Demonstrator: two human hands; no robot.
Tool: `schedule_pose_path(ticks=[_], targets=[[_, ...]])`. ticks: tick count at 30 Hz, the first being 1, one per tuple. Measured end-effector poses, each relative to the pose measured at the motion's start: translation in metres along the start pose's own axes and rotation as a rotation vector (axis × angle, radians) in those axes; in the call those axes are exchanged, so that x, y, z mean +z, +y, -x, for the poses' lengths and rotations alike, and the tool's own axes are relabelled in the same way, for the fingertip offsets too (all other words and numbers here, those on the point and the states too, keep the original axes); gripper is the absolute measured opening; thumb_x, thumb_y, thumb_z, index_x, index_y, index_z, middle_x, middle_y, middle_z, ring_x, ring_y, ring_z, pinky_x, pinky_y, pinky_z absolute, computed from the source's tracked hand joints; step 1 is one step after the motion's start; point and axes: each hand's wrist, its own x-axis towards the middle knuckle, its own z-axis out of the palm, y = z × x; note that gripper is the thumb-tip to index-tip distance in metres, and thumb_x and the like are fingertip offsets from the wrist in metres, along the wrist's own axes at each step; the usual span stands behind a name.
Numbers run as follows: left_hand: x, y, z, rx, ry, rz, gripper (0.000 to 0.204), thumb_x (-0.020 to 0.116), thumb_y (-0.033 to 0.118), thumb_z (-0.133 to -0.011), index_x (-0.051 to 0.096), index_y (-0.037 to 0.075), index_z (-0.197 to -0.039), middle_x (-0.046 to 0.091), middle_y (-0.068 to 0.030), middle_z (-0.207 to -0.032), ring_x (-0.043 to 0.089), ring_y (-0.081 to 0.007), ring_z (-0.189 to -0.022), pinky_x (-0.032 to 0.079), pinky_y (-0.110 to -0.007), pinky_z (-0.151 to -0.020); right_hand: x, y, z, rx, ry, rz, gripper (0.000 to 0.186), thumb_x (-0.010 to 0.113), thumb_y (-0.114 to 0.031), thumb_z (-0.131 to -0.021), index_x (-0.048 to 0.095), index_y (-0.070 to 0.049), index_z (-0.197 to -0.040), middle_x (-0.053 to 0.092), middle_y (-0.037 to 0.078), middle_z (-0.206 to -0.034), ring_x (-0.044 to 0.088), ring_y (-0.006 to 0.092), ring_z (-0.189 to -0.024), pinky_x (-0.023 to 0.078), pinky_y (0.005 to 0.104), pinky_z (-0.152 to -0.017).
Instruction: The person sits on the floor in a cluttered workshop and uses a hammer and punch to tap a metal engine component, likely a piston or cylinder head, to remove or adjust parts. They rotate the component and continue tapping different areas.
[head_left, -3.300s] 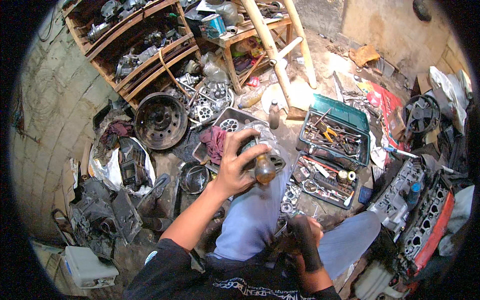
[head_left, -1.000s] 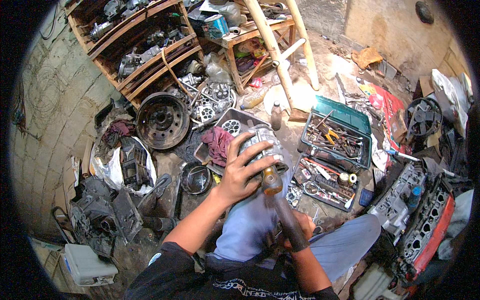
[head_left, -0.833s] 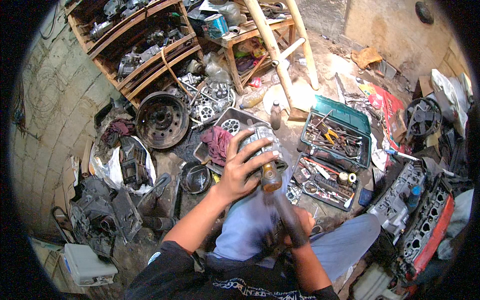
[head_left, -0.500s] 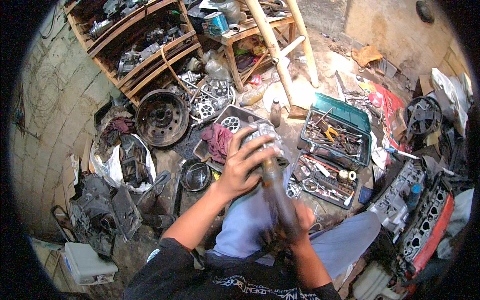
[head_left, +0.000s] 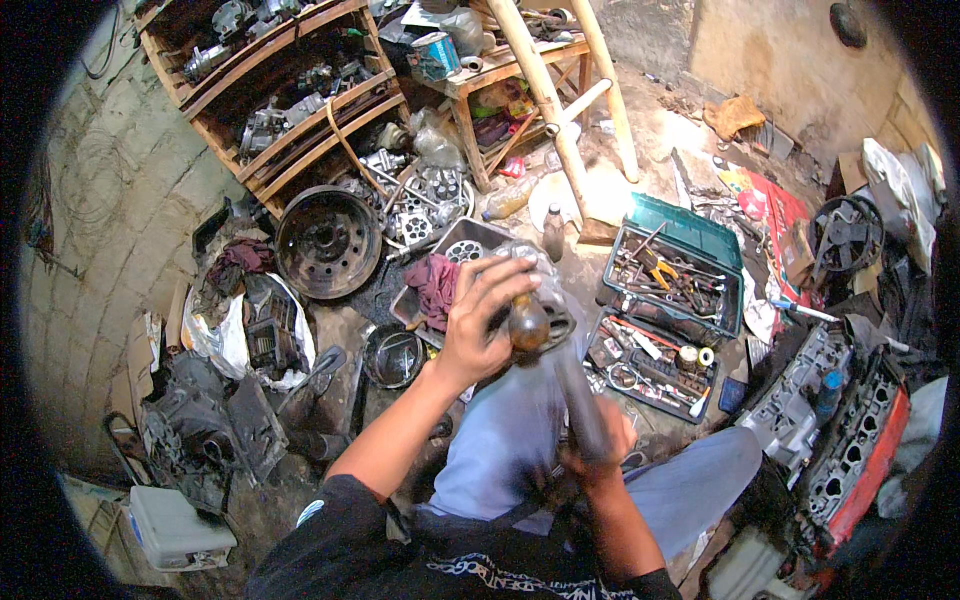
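Note:
My left hand (head_left: 480, 325) is closed on a silvery metal housing (head_left: 522, 258) over my lap, fingers curled beside a round amber-and-dark handle end (head_left: 529, 322) that juts toward me from it. Below and to the right, my right hand (head_left: 605, 440) grips a dark, long tool (head_left: 580, 400), smeared by motion, which slants up toward the handle end; its exact kind I cannot make out. My legs in blue trousers (head_left: 690, 480) are under and beside the work. A maroon rag (head_left: 428, 295) lies in a grey tub just beyond my left hand.
A green toolbox (head_left: 668, 268) and an open tray of tools (head_left: 640, 370) lie at right, beside engine heads (head_left: 800, 400). A wheel rim (head_left: 325, 240), black bowl (head_left: 395, 355) and sacked parts (head_left: 215, 335) crowd the left. Wooden shelves (head_left: 280, 175) and a bamboo ladder (head_left: 565, 150) stand behind.
The dark tool in my right hand keeps shifting, blurred, along the line to the handle end. My left hand and the handle end have moved slightly up and left since half a second ago.

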Motion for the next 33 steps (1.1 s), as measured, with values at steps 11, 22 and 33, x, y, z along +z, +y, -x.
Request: schedule_pose_path(ticks=[11, 22, 33], targets=[[0.006, -0.004, -0.002, 0.028, -0.006, 0.039, 0.059, 0.065, -0.004, -0.064, 0.065, 0.011, -0.121, 0.061, -0.0109, -0.134, 0.052, -0.038, -0.118, 0.041, -0.048, -0.104, -0.005, -0.004, 0.004, 0.087, -0.063, -0.159, 0.025, 0.071, -0.019, -0.079, 0.063, 0.001, -0.092, 0.066, 0.011, -0.075, 0.064, 0.029, -0.062, 0.051, 0.0366, -0.056], [0.004, 0.0, 0.007, 0.098, -0.058, 0.023, 0.057, 0.072, 0.003, -0.069, 0.065, 0.017, -0.124, 0.06, -0.0072, -0.137, 0.047, -0.0386, -0.125, 0.037, -0.05, -0.107, -0.009, 0.001, 0.013, 0.028, -0.017, -0.388, 0.03, 0.082, -0.012, -0.071, 0.063, -0.001, -0.091, 0.069, 0.01, -0.073, 0.068, 0.0255, -0.063, 0.057, 0.0371, -0.064], [0.005, 0.0, 0.009, 0.059, -0.054, -0.021, 0.054, 0.075, 0.005, -0.069, 0.066, 0.016, -0.121, 0.059, -0.0072, -0.137, 0.044, -0.0397, -0.128, 0.037, -0.049, -0.108, -0.006, 0.002, 0.023, 0.114, -0.014, -0.332, 0.04, 0.085, -0.023, -0.069, 0.065, -0.003, -0.097, 0.071, 0.009, -0.077, 0.07, 0.0257, -0.068, 0.056, 0.0366, -0.069]])
